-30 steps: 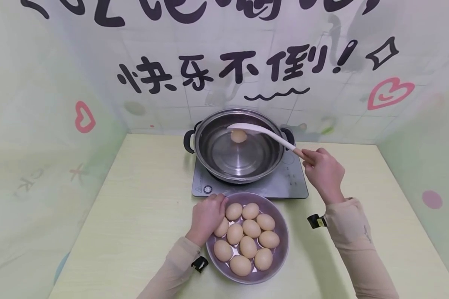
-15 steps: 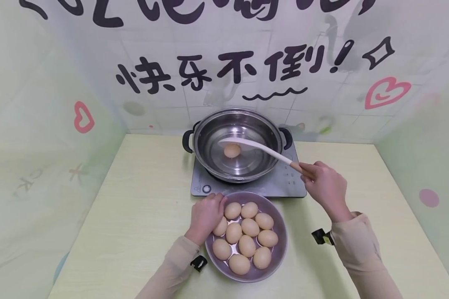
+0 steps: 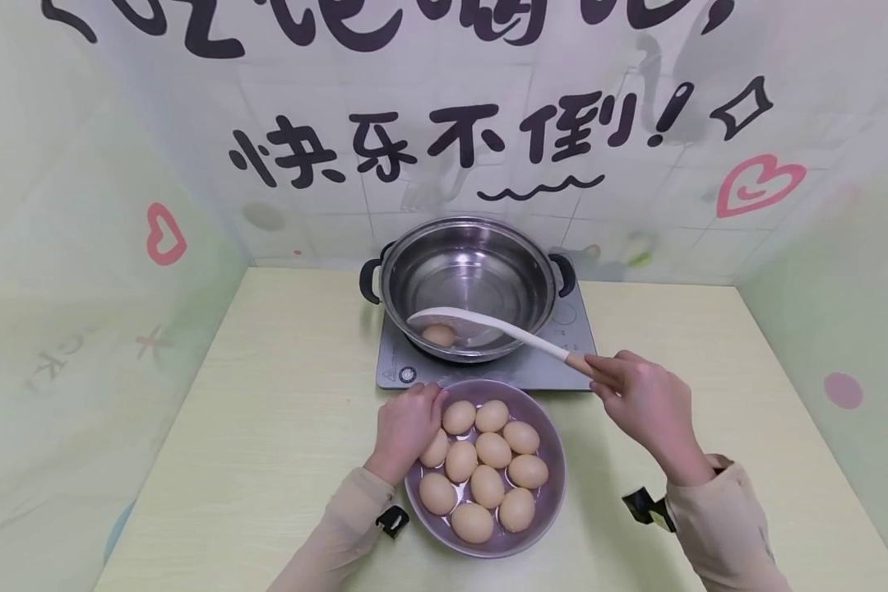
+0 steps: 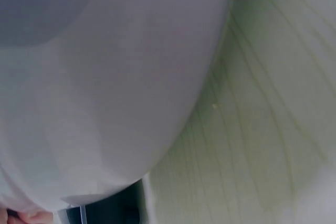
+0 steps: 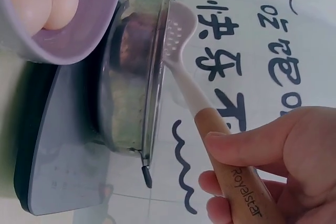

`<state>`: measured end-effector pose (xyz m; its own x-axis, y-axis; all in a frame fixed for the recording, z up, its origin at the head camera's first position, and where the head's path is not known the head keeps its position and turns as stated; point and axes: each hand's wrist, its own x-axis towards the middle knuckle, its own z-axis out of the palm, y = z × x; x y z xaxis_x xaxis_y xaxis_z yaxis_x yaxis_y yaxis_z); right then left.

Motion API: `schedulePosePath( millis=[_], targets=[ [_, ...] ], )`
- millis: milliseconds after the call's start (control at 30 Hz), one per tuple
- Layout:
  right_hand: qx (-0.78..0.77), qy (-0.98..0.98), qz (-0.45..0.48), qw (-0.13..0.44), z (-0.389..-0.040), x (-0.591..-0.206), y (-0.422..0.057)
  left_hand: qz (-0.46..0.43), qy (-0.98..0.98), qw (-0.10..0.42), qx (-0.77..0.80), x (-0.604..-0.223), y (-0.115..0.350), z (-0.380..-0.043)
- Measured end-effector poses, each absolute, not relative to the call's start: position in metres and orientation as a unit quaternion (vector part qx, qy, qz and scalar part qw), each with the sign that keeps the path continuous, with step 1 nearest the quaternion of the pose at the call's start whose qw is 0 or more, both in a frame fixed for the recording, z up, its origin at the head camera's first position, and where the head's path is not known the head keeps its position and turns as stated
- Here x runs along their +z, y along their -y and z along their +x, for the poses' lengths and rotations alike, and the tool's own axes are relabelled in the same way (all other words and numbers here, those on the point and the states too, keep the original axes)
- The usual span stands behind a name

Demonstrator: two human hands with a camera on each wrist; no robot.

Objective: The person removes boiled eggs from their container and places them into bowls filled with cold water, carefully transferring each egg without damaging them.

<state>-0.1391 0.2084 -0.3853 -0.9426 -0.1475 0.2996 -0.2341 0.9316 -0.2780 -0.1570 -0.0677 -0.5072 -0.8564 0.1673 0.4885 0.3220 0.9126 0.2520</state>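
Note:
My right hand (image 3: 651, 403) grips the wooden handle of a white slotted spoon (image 3: 481, 319). In the right wrist view, the spoon's perforated head (image 5: 181, 27) shows by the rim of the steel pot (image 5: 126, 124), thumb along the handle. An egg (image 3: 439, 335) lies inside the pot by its near wall, just below the spoon's head in the head view. My left hand (image 3: 407, 423) holds the rim of a purple bowl (image 3: 549, 510) with several brown eggs (image 3: 487, 487) in it. The left wrist view is mostly the bowl's outer side (image 4: 121, 87), with fingertips (image 4: 37, 217) at the lower left.
The pot stands on a flat induction cooker (image 3: 548, 376) at the back of the pale wooden table (image 3: 281, 395), with black handles (image 3: 370, 281) at both sides. Printed sheeting (image 3: 303, 222) with black characters encloses the back and sides. The bowl sits just in front of the cooker.
My right hand has drawn the slotted spoon toward me, from the pot's far side to its near wall. The egg has moved the same way. My left hand stays on the bowl.

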Motion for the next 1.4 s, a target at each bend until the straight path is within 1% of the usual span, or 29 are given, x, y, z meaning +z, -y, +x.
schedulePosePath(
  millis=[300,633,1000,1133,1400],
  targets=[
    [0.179,0.974,0.092,0.100,-0.129,-0.384,-0.206,-0.132,0.952,0.230,-0.154,-0.509,0.068,-0.158],
    [0.214,0.970,0.098,0.054,-0.133,-0.386,-0.200,-0.132,0.954,0.219,-0.154,-0.509,0.068,-0.157],
    [0.199,0.972,0.118,0.046,-0.139,-0.381,-0.201,-0.130,0.955,0.219,-0.153,-0.508,0.068,-0.158],
    [0.198,0.972,0.126,0.024,-0.142,-0.376,-0.202,-0.129,0.955,0.218,-0.154,-0.509,0.068,-0.158],
    [0.225,0.964,0.133,-0.044,-0.150,-0.370,-0.207,-0.127,0.955,0.217,-0.156,-0.510,0.068,-0.158]
  ],
)
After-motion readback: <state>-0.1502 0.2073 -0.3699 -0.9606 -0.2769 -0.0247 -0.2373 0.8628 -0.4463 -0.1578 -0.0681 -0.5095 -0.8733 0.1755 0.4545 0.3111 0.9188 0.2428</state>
